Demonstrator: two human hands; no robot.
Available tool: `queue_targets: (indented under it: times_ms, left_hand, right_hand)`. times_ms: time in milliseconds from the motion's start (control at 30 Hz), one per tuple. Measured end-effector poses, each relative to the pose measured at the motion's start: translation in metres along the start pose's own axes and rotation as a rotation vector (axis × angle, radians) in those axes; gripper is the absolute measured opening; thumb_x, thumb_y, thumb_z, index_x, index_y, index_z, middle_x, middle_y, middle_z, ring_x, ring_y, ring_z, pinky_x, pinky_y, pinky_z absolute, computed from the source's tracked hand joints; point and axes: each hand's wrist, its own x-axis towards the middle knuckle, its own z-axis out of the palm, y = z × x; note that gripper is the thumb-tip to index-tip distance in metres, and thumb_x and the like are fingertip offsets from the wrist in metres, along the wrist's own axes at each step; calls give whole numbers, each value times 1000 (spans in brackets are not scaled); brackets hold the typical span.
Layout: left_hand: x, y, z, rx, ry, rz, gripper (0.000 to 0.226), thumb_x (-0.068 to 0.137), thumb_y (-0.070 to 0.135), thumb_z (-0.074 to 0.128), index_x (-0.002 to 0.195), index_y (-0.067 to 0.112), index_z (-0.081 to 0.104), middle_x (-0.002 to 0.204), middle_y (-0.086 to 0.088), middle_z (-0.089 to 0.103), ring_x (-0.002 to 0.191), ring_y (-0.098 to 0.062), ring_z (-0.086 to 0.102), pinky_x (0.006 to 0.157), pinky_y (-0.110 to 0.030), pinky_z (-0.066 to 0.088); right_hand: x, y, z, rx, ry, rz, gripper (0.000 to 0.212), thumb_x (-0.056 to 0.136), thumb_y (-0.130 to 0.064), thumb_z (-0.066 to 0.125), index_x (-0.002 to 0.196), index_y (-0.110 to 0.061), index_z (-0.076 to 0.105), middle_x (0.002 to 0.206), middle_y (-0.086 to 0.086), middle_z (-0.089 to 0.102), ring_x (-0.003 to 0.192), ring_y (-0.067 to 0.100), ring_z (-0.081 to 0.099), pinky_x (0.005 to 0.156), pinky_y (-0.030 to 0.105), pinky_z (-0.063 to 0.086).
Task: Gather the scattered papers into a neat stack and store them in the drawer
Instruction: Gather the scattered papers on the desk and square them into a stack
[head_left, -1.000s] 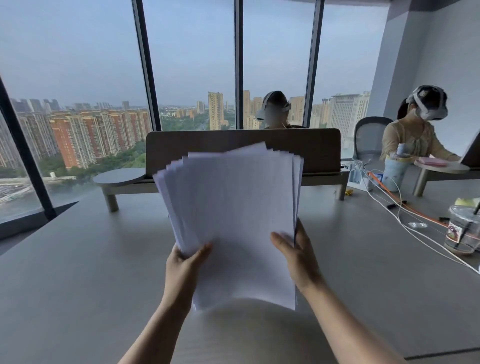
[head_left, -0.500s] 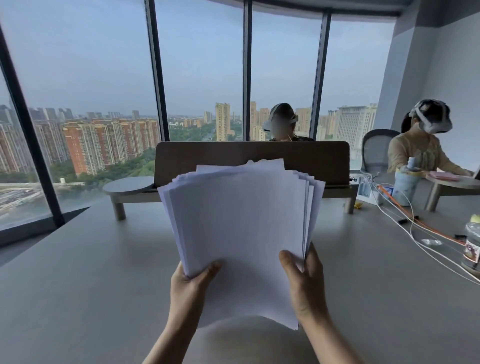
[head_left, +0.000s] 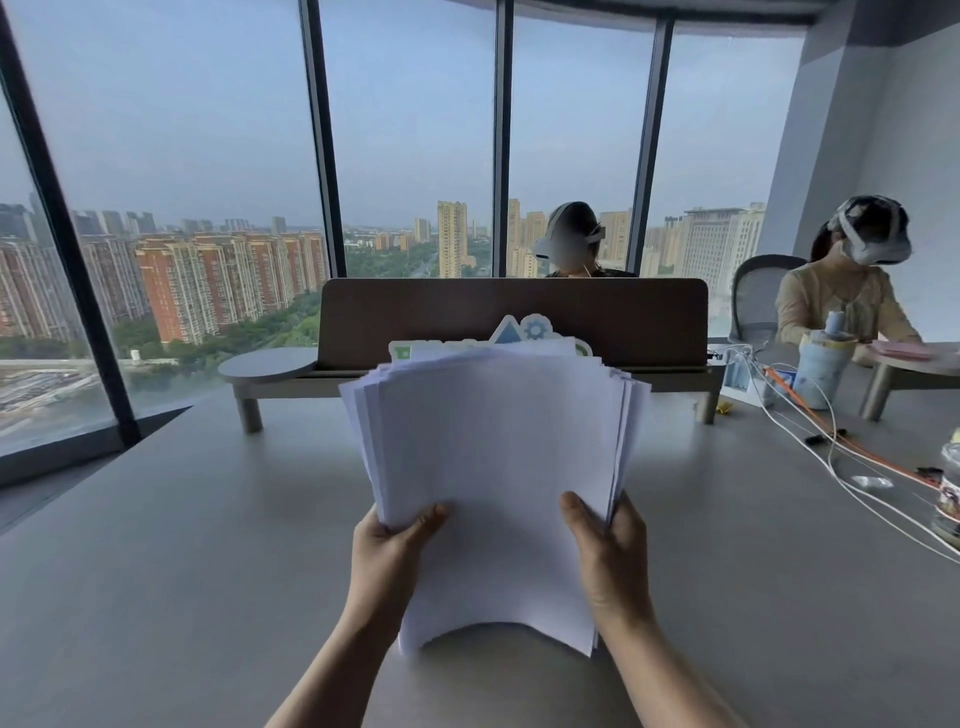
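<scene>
Papers gripped upright in both hands above grey table, tall city-view windows beyond.

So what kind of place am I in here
Most likely a high-rise shared office: long grey desk with a brown divider panel, floor-to-ceiling windows over city towers, grey mesh office chair.
</scene>
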Motion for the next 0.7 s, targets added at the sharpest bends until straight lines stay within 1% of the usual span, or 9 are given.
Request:
queue_targets:
  times_ms: [67,133,200,300,367,500,600,667,700]
  left_hand:
    - [5,4,1,-2,20,23,15,73,10,81,81,12,69,68,6,73,64,-7,64,59,-22,50]
    - [7,4,-3,6,18,20,20,71,11,82,85,15,68,70,8,73,63,-3,64,59,-21,50]
    - [6,-3,-9,40,-8,-29,34,64,18,84,94,20,67,79,8,75,71,-4,68,65,-24,52]
    - [0,-20,-16,95,-65,-104,44,59,21,78,101,23,65,90,3,76,83,-13,69,72,-29,54]
    - [0,-27,-18,114,-58,-107,39,60,18,76,97,20,67,86,2,76,80,-14,68,72,-30,54]
    - [1,-28,-18,105,22,-68,20,65,6,79,78,2,65,66,-1,67,67,-19,55,62,-32,45]
    - [5,-17,-22,130,40,3,20,59,13,77,74,5,65,64,1,63,63,-16,51,60,-31,44]
    - [12,-1,-27,203,20,75,20,57,17,74,74,10,66,64,5,61,61,-12,50,60,-30,44]
    - [17,8,-29,263,5,122,19,56,19,74,72,12,66,62,7,59,59,-11,49,59,-30,44]
  right_hand:
    - [4,-7,3,0,-5,-6,26,88,3,63,104,-17,66,92,-17,75,88,0,69,74,11,50]
    - [5,-7,3,-7,-30,5,24,86,-6,70,107,-15,66,94,-15,75,89,2,70,75,14,52]
    - [1,-1,2,-14,-58,63,33,76,-18,71,108,-14,66,95,-8,76,89,8,71,75,21,53]
    - [-5,9,-2,-28,-89,156,35,69,-19,67,104,-17,65,92,-6,76,85,11,72,70,22,54]
    - [-5,10,-3,-31,-92,184,33,69,-19,66,102,-16,66,89,-6,76,84,12,72,68,21,54]
    - [-9,10,-1,-16,-85,192,26,75,-14,70,101,-12,67,89,-4,77,82,12,72,67,18,54]
    - [-13,8,1,27,-98,193,31,73,-15,69,104,-12,66,94,-1,76,87,15,72,72,24,53]
    - [-10,6,2,42,-85,183,33,76,-8,70,107,-15,61,96,1,75,89,18,71,75,28,52]
    - [-7,6,1,46,-59,170,39,75,-5,71,110,-16,56,98,2,73,91,21,69,78,31,51]
